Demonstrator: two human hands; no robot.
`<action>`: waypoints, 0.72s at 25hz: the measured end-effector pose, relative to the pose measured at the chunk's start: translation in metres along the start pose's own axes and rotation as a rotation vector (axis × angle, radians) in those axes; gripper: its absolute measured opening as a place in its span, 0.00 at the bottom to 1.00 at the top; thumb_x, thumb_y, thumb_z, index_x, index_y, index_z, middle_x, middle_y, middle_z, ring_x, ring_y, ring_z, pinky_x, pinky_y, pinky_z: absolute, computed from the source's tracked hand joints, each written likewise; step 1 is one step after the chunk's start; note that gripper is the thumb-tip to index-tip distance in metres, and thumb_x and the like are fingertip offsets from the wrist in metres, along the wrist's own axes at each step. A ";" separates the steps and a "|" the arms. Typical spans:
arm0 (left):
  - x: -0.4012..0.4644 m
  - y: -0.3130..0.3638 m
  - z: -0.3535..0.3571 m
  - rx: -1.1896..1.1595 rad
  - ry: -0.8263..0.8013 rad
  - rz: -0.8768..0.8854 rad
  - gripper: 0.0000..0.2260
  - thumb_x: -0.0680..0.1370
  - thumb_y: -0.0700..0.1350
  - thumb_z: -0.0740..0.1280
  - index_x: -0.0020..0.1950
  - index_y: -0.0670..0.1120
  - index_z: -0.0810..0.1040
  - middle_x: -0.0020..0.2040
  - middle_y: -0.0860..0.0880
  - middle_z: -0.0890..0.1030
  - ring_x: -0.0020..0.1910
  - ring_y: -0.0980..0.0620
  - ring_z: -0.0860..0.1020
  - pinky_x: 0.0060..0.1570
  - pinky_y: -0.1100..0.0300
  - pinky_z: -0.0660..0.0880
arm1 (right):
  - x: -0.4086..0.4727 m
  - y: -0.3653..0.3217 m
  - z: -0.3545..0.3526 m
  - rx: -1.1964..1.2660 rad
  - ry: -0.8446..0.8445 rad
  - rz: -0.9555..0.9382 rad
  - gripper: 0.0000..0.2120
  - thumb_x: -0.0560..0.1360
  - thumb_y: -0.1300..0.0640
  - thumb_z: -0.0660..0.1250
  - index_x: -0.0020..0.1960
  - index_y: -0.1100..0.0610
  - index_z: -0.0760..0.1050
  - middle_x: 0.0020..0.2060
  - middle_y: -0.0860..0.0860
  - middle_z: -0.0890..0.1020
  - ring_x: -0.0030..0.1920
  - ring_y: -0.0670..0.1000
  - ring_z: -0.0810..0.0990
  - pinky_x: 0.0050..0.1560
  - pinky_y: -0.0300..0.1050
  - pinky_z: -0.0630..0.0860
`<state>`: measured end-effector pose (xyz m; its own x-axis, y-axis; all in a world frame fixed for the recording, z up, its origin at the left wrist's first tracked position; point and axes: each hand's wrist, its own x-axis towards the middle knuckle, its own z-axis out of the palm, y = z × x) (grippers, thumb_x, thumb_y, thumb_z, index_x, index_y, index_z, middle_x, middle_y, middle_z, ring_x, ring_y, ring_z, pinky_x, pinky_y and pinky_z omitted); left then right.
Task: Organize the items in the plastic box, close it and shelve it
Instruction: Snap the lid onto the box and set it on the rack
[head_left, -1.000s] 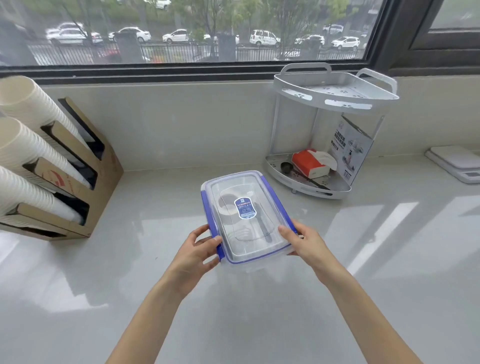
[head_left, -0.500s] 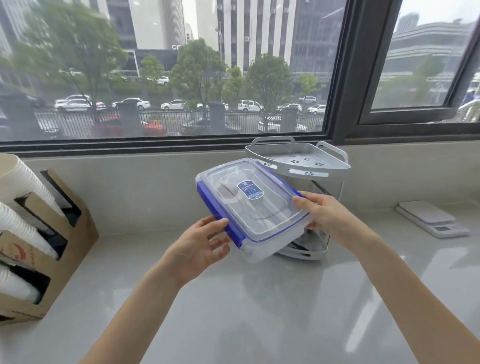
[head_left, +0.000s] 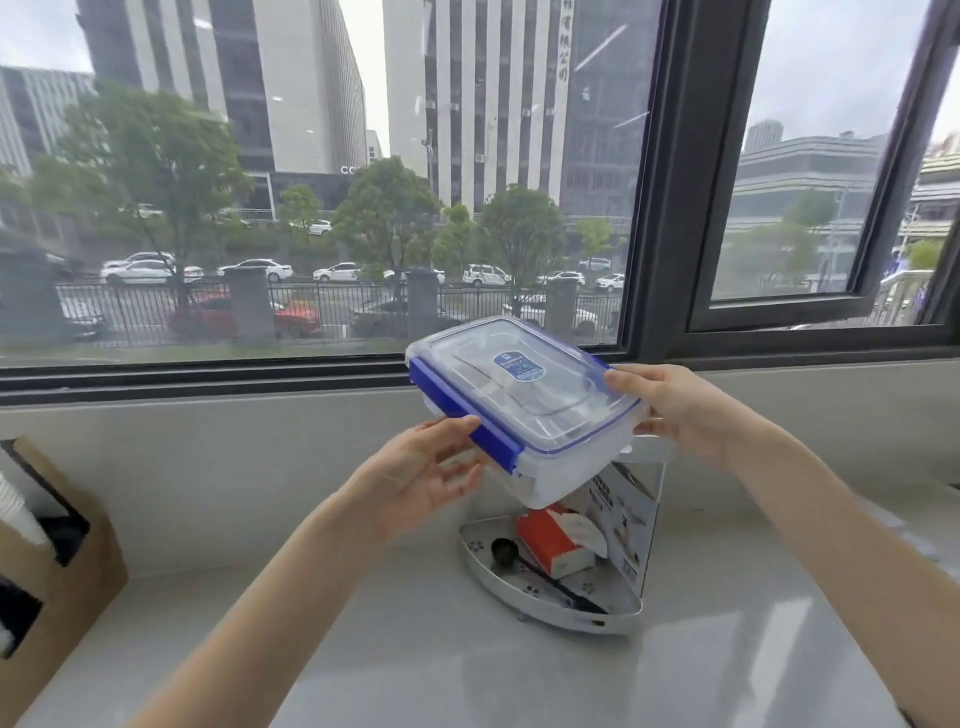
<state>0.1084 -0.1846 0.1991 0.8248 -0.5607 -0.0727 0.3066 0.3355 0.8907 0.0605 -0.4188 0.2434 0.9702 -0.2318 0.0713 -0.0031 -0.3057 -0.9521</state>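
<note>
Over counter (head_left: 467, 665): clear plastic box (head_left: 524, 410), blue clasps, lidded.

Both hands hold the closed plastic box (head_left: 524, 410) aloft: left hand (head_left: 415, 475) under its blue clip side, right hand (head_left: 675, 410) gripping the far edge. Below them sits the corner rack (head_left: 550, 597); its upper tier seems hidden behind the box.

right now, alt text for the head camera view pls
Two bare hands hold a closed clear plastic box with blue latches above a white corner rack, left hand under its near edge, right hand gripping its right end. A red packet lies on the rack's lower tier, before a wide window.
</note>
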 end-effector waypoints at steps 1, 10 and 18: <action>0.009 0.004 0.005 0.005 -0.012 0.000 0.08 0.67 0.39 0.68 0.45 0.42 0.75 0.36 0.46 0.82 0.29 0.53 0.81 0.27 0.65 0.78 | 0.008 -0.003 -0.007 -0.013 0.022 -0.003 0.16 0.77 0.53 0.61 0.63 0.57 0.73 0.49 0.52 0.79 0.37 0.45 0.77 0.35 0.33 0.77; 0.097 0.024 0.036 0.005 -0.118 -0.035 0.09 0.72 0.40 0.66 0.51 0.42 0.72 0.42 0.43 0.79 0.35 0.49 0.81 0.35 0.61 0.80 | 0.081 -0.008 -0.053 -0.051 0.165 -0.012 0.16 0.78 0.57 0.59 0.65 0.59 0.71 0.41 0.50 0.76 0.34 0.46 0.71 0.35 0.38 0.68; 0.148 0.005 0.030 -0.064 -0.122 -0.097 0.08 0.72 0.39 0.66 0.50 0.42 0.73 0.44 0.41 0.79 0.38 0.47 0.82 0.38 0.58 0.81 | 0.136 0.022 -0.062 -0.104 0.213 0.006 0.16 0.79 0.58 0.58 0.65 0.61 0.70 0.48 0.55 0.75 0.36 0.49 0.71 0.37 0.40 0.67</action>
<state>0.2180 -0.2883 0.2061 0.7276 -0.6790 -0.0983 0.4145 0.3209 0.8516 0.1775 -0.5147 0.2503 0.8970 -0.4203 0.1373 -0.0447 -0.3950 -0.9176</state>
